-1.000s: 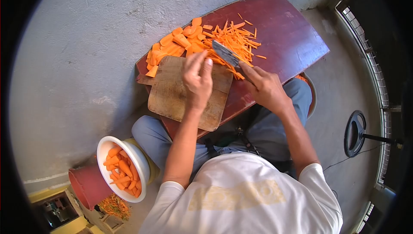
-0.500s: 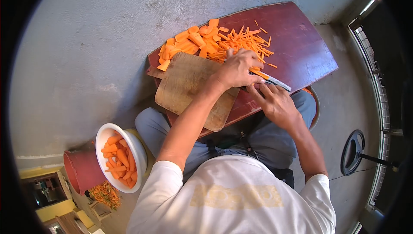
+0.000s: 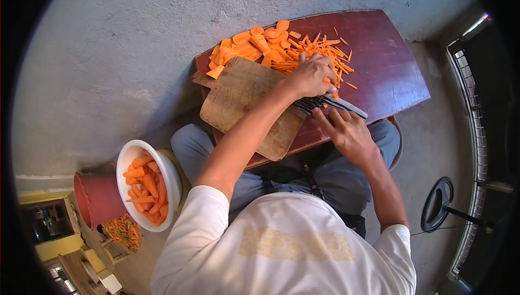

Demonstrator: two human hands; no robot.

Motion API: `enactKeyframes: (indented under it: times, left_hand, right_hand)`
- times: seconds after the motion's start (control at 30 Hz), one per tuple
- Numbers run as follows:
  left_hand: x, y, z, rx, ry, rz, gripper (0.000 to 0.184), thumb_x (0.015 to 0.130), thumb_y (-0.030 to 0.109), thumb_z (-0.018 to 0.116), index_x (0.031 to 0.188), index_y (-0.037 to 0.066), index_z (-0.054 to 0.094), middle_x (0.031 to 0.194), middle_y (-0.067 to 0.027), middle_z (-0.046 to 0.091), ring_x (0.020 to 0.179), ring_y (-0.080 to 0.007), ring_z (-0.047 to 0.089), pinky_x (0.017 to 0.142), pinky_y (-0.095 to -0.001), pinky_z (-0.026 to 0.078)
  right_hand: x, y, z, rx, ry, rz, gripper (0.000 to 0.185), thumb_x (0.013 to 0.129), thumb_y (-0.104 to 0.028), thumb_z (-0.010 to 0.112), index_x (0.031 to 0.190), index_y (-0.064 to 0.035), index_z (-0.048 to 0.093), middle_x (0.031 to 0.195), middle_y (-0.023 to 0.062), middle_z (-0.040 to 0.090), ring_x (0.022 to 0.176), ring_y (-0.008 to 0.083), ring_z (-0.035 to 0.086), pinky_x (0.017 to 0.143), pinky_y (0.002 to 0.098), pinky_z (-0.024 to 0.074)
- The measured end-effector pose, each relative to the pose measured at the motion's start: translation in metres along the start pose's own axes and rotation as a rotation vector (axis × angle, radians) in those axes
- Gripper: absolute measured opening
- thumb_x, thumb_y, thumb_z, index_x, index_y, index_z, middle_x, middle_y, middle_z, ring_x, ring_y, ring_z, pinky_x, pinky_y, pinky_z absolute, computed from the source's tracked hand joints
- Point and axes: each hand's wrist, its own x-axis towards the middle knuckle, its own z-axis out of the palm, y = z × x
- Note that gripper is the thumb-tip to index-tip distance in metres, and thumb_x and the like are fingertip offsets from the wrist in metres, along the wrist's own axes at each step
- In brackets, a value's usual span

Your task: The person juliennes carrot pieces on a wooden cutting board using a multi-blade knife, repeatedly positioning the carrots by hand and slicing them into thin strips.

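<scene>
My left hand (image 3: 316, 76) is closed over a pile of thin carrot strips (image 3: 341, 59), its fingers bent around bits of carrot that are mostly hidden. Just below it lies a flat tool with dark and silver stripes (image 3: 314, 103), angled across the table; whether it is a knife or a slicer I cannot tell. My right hand (image 3: 348, 131) grips this tool along its near side, thumb toward the left. Wide carrot slices (image 3: 244, 46) are heaped left of the strips. Partly under my left forearm is a wooden cutting board (image 3: 238, 92) with a short handle.
The dark red table (image 3: 384, 62) stands against a pale wall. At lower left is a white basin (image 3: 176, 186) of whole carrots (image 3: 150, 184), beside a red bucket (image 3: 95, 197) and a heap of shreds (image 3: 123, 232). A black wheel on a rod (image 3: 437, 204) stands at right.
My left hand has moved slightly up and away from my right hand, so more of the striped tool shows between them. The whole view has also shifted a little.
</scene>
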Motion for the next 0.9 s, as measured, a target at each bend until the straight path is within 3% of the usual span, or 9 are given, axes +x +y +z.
enactKeyframes:
  times: [0.17,0.37,0.4,0.5,0.6,0.7,0.8,0.9]
  left_hand:
    - [-0.001,0.021,-0.016,-0.128,-0.232,-0.051,0.023,0.092,0.034,0.089,0.103,0.013,0.09,0.129,-0.0064,0.074,0.142,-0.0248,0.057,0.128,-0.0553,0.024]
    - [0.015,-0.04,0.01,-0.039,0.219,-0.003,0.015,0.095,0.026,0.085,0.098,0.01,0.086,0.127,-0.0046,0.075,0.133,-0.0255,0.064,0.121,-0.0543,0.031]
    - [0.015,-0.055,0.008,0.036,0.294,0.046,0.015,0.1,0.017,0.078,0.108,0.009,0.087,0.128,-0.0057,0.074,0.128,-0.0233,0.064,0.118,-0.0567,0.031]
    - [0.017,-0.08,-0.023,0.276,0.352,-0.105,0.021,0.101,0.014,0.075,0.118,0.01,0.086,0.132,-0.0084,0.073,0.13,-0.0263,0.062,0.12,-0.0574,0.03]
    - [0.025,-0.119,-0.049,0.409,0.247,-0.319,0.044,0.096,0.015,0.078,0.139,0.006,0.078,0.138,-0.0161,0.071,0.141,-0.033,0.059,0.117,-0.0571,0.032]
    - [0.029,-0.133,-0.069,0.482,0.093,-0.432,0.04,0.098,0.015,0.074,0.136,0.005,0.078,0.138,-0.0183,0.072,0.139,-0.0368,0.061,0.12,-0.0626,0.032]
    - [0.034,-0.15,-0.07,0.42,0.02,-0.441,0.033,0.101,0.013,0.068,0.131,0.006,0.08,0.14,-0.0196,0.072,0.14,-0.038,0.063,0.127,-0.0739,0.027]
    - [0.045,-0.158,-0.073,0.477,-0.145,-0.472,0.033,0.101,0.021,0.072,0.13,0.008,0.08,0.141,-0.0199,0.073,0.138,-0.0369,0.066,0.134,-0.0744,0.02]
  right_hand:
    - [0.004,0.002,-0.001,-0.019,-0.028,-0.022,0.062,0.098,-0.014,0.072,0.159,-0.0086,0.064,0.125,0.0121,0.071,0.107,0.0291,0.074,0.087,0.0443,0.062]
    - [0.0,0.002,-0.002,0.011,0.003,0.003,0.059,0.095,-0.01,0.069,0.153,-0.004,0.066,0.13,0.0157,0.073,0.102,0.0341,0.077,0.086,0.043,0.0635]
    - [-0.003,0.003,0.0,0.094,0.046,0.038,0.058,0.095,-0.008,0.071,0.152,-0.0036,0.067,0.127,0.0169,0.075,0.1,0.0353,0.078,0.085,0.044,0.0636]
    - [-0.015,0.0,0.003,0.37,0.141,0.199,0.055,0.095,-0.004,0.077,0.149,-0.0023,0.07,0.117,0.0207,0.079,0.095,0.0388,0.079,0.081,0.047,0.0638]
    - [-0.03,-0.018,0.001,0.686,0.206,0.432,0.053,0.095,-0.002,0.083,0.147,0.0,0.072,0.106,0.0263,0.08,0.094,0.043,0.081,0.081,0.0474,0.0638]
    - [-0.04,-0.032,0.0,0.872,0.226,0.473,0.057,0.094,-0.001,0.083,0.15,-0.0001,0.071,0.111,0.027,0.08,0.098,0.0443,0.081,0.084,0.0443,0.0641]
    - [-0.046,-0.038,0.002,0.894,0.184,0.496,0.058,0.095,0.0,0.083,0.151,0.0007,0.07,0.115,0.0278,0.08,0.104,0.0445,0.081,0.088,0.0437,0.0641]
    - [-0.051,-0.041,0.01,0.913,0.176,0.507,0.059,0.095,0.0,0.083,0.152,0.0006,0.069,0.126,0.0302,0.079,0.113,0.0462,0.08,0.093,0.0431,0.0645]
